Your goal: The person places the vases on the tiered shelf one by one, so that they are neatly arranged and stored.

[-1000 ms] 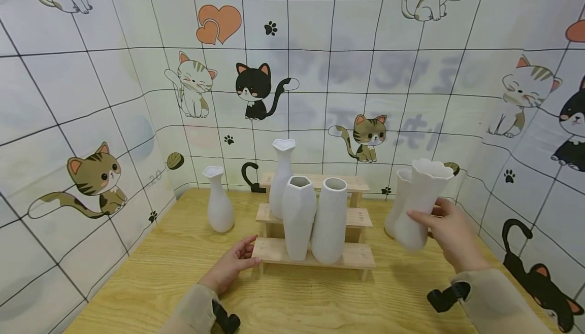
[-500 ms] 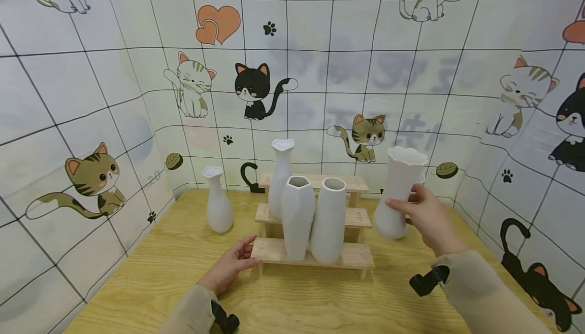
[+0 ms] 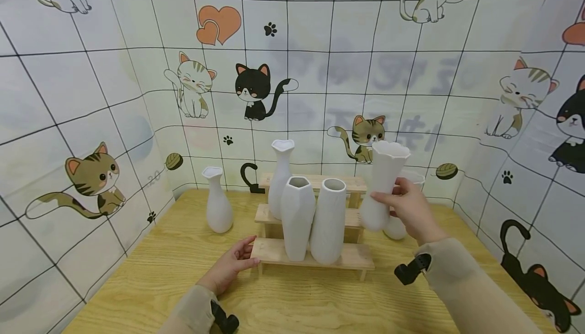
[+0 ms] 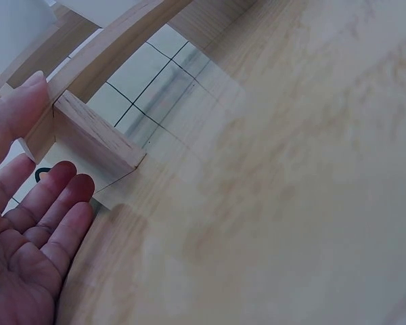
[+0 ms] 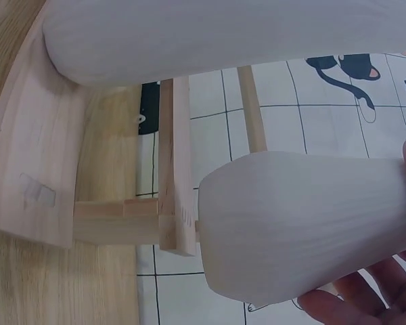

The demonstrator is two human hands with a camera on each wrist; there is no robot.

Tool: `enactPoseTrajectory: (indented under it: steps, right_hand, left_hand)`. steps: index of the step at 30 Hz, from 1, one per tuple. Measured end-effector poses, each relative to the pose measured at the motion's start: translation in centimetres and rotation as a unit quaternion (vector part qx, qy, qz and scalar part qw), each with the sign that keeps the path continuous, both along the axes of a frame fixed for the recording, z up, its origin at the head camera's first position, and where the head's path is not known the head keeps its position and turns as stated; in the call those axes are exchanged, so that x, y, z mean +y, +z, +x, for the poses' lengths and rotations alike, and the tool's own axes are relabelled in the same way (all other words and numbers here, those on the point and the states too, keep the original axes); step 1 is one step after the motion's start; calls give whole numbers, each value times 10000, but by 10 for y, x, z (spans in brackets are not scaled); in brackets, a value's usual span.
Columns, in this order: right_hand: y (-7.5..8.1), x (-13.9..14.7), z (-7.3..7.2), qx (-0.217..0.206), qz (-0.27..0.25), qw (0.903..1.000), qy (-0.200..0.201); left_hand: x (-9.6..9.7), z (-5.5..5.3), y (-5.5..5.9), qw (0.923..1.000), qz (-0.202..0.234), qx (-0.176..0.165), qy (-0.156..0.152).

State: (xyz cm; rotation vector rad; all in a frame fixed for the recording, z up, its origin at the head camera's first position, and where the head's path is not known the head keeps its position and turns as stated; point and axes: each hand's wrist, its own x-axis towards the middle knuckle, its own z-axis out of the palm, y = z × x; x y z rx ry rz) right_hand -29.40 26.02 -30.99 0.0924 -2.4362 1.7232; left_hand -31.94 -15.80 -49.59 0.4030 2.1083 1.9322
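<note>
My right hand (image 3: 411,211) grips a white vase with a scalloped rim (image 3: 388,164) round its waist, off the table, at the right end of the stepped wooden stand (image 3: 315,255). In the right wrist view, the held vase's base (image 5: 277,223) is beside the middle step. My left hand (image 3: 232,264) holds the left end of the stand's lowest step, thumb at the front edge; in the left wrist view its other fingers (image 4: 61,196) are loosely bent. A faceted vase (image 3: 298,222) and a cylindrical vase (image 3: 330,222) stand on the lowest step, a slim-necked vase (image 3: 280,181) behind them.
A small white bottle-shaped vase (image 3: 219,204) stands on the table (image 3: 173,253) left of the stand. Another white vase (image 3: 395,228) is partly hidden behind my right hand. Cat-printed wall covering (image 3: 311,24) encloses the table at the back and sides.
My right hand has carried the scalloped vase leftward and a little upward, from beside the other vase on the right to the stand's right end. My left hand stays in place.
</note>
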Motion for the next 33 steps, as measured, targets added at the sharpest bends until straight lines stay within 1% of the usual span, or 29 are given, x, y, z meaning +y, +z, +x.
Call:
enactPoseTrajectory:
  steps: [8,16,25,33]
  right_hand:
    - [0,-10,-12,-9,-62,9999,-78]
    - [-1,-21,-23,-121,-168,9998,-19]
    - [-1,-30,-29,-260,-172,9995,4]
    - [-5,-35,-36,-322,-294,9990,28]
  left_hand:
    - [0,-1,-1,10000,12,9,-19]
    - [0,-1,-1,10000,3,29,-42]
    - [-1,0,0,10000,-1,14,-65]
    - [-1,-1,-1,10000,4,29,-86]
